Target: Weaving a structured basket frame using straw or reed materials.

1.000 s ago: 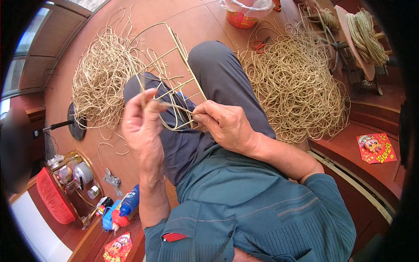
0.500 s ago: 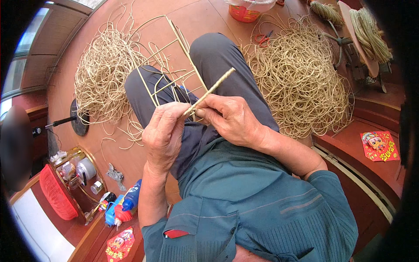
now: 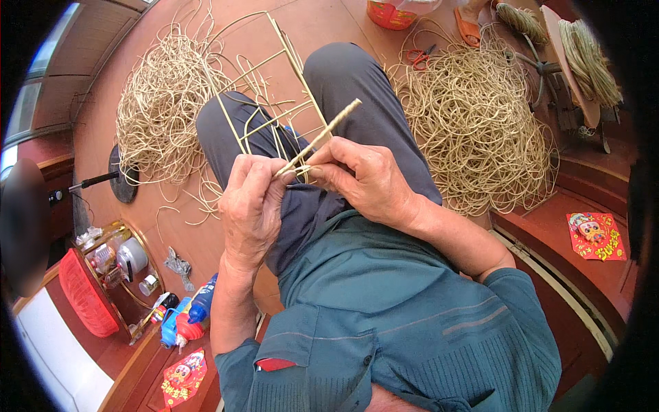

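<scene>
A slim, straw-coloured frame [image 3: 298,72] of thin bars leans upright between my knees. Part of it passes down behind my hands. One slanting piece, a cord-wrapped rod [image 3: 343,118], runs up to the right from my fingers, its upper end free. My left hand [image 3: 248,199] is closed, thumb and fingers pinching the rod's lower end. Just to the right, my right hand [image 3: 374,182] pinches a thin strand of cord [image 3: 302,169] against the rod. The fingertips of both hands nearly meet there.
Loose tangled cord lies in a left pile [image 3: 165,113] and a right pile [image 3: 480,130] on the floor. Red-handled scissors [image 3: 419,58] lie by the right pile. Beyond it are another person's orange slipper [image 3: 468,31] and a wound spool [image 3: 587,62]. Bottles [image 3: 199,309] stand at lower left.
The rod and my left hand have shifted slightly left, and a light strand now shows between my fingertips. Another person's slippered foot has come into view at the top right.
</scene>
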Tool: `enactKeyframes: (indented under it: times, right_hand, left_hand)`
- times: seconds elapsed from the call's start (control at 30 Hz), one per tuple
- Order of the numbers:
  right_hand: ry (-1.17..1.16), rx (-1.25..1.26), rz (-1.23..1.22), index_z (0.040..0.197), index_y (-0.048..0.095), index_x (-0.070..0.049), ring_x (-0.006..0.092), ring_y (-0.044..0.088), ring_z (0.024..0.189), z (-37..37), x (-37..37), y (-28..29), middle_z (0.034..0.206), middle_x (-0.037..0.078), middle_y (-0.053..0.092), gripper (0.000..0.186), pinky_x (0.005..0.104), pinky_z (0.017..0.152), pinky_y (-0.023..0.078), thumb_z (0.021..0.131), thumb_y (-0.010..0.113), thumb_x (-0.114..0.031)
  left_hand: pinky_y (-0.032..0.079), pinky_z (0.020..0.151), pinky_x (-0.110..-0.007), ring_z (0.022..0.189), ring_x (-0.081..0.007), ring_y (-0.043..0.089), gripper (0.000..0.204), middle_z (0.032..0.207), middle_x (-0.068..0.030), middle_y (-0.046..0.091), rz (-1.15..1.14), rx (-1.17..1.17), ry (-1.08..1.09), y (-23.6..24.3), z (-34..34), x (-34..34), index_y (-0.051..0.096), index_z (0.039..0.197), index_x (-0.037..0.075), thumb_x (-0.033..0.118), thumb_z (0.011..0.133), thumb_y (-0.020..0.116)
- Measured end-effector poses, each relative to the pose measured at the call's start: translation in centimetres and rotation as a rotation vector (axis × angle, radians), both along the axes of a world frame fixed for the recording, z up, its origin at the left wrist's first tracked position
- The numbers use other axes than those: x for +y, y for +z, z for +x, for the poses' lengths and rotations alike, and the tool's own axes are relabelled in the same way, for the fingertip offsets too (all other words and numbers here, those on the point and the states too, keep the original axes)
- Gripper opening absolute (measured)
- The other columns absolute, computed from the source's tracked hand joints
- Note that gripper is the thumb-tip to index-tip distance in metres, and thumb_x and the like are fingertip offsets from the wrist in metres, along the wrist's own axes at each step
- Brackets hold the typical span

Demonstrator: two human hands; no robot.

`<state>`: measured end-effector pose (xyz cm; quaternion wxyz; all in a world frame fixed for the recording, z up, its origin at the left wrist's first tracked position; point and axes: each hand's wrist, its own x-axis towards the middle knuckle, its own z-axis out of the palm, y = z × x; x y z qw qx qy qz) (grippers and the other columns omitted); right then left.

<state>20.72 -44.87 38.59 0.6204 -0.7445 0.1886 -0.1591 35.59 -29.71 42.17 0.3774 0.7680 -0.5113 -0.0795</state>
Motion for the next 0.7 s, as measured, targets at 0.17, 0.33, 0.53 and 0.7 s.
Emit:
enactKeyframes:
  times: [0.17,0.33,0.53,0.7]
  right_hand:
    - [-0.052,-0.006,0.09,0.105,0.07,-0.002,0.0168,0.074,0.072,0.13,0.5,-0.12,0.082,0.012,0.074,0.009,0.033,0.064,0.058,0.098,0.075,-0.006]
    - [-0.074,-0.056,0.083,0.108,0.067,-0.003,0.0143,0.075,0.074,0.17,0.71,-0.73,0.083,0.011,0.075,0.014,0.0315,0.066,0.059,0.097,0.076,-0.004]
    - [-0.049,-0.116,-0.089,0.11,0.068,-0.001,0.007,0.07,0.074,0.38,0.39,-0.88,0.086,0.004,0.074,0.012,0.025,0.065,0.057,0.099,0.074,0.001]
    - [-0.044,-0.153,-0.099,0.107,0.065,-0.003,0.0315,0.076,0.081,0.59,0.44,-0.86,0.091,0.015,0.07,0.009,0.0373,0.07,0.058,0.1,0.07,-0.002]
  left_hand:
    - [0.052,0.072,-0.035,0.079,-0.0238,0.064,0.008,0.09,-0.0099,0.064,0.017,0.19,0.038,-0.02,-0.1,-0.06,0.072,0.102,0.0,0.004,0.097,0.076]
    - [0.049,0.07,-0.032,0.078,-0.0187,0.061,0.009,0.089,-0.0084,0.062,0.076,0.299,0.083,0.35,-0.23,-0.11,0.071,0.101,-0.001,0.006,0.099,0.075]
    - [0.048,0.07,-0.029,0.077,-0.0123,0.059,0.007,0.087,-0.0048,0.061,0.083,0.37,0.103,0.72,-0.41,-0.36,0.071,0.101,-0.002,0.004,0.099,0.073]
    - [0.047,0.068,-0.026,0.076,-0.0067,0.056,0.006,0.085,-0.0018,0.065,0.149,0.618,0.236,0.65,-0.8,-0.71,0.072,0.104,-0.001,0.005,0.102,0.07]
